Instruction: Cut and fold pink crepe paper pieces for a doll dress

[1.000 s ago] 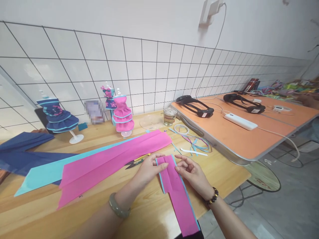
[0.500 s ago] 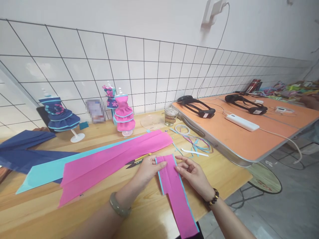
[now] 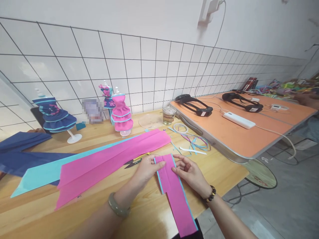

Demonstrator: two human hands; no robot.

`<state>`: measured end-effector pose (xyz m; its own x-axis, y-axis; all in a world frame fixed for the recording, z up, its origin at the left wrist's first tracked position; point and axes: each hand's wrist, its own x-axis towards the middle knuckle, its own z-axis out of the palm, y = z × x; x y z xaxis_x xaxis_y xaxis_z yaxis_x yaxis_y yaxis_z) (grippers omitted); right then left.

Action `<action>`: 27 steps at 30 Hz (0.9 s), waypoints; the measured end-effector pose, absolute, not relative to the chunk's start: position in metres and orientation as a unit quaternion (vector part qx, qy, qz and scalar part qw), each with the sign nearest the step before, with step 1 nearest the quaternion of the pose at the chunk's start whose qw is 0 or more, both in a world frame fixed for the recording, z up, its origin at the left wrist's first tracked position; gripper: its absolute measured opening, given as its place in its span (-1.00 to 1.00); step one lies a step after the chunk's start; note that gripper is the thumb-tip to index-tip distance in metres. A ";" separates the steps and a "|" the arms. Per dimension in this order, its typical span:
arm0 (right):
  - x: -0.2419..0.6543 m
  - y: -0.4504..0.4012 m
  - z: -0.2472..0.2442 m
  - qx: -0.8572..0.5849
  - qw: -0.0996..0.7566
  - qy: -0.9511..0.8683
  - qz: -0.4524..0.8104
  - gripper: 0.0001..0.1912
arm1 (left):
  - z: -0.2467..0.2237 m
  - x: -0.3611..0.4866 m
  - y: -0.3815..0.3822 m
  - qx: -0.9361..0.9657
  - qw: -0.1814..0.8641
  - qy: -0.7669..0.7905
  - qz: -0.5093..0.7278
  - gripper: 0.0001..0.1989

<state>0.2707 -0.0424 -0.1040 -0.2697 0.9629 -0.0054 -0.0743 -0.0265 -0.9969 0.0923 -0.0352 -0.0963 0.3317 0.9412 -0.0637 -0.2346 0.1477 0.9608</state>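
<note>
A folded pink fabric strip with light-blue edging hangs between my hands over the table's front edge. My left hand pinches its upper left corner, thumb on top. At the upper right edge, my right hand grips the strip between thumb and fingers. Just left of my left hand lie small dark thread snips and a yellow cutter. A wide pink fabric length is spread on the table over a light-blue one.
Mini dress forms wear a blue dress and a pink dress. A glass jar, a tape roll and tangled ribbon strips lie behind my hands. An orange table holds black headsets and a white power bank.
My right thumb has shifted slightly left onto the strip. Both hands keep holding it in nearly the same place. The view has turned a little to the right.
</note>
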 end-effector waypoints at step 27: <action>0.270 -0.043 -0.098 -0.424 0.438 -0.566 0.556 -0.53 | -0.100 0.092 -0.034 0.456 0.664 0.401 0.436 -0.72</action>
<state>0.2701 -0.0433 -0.0985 -0.2574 0.9660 0.0245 -0.0069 0.0235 -0.9997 0.0916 -0.0338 -0.0999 0.2989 0.9447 -0.1347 -0.2129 0.2036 0.9556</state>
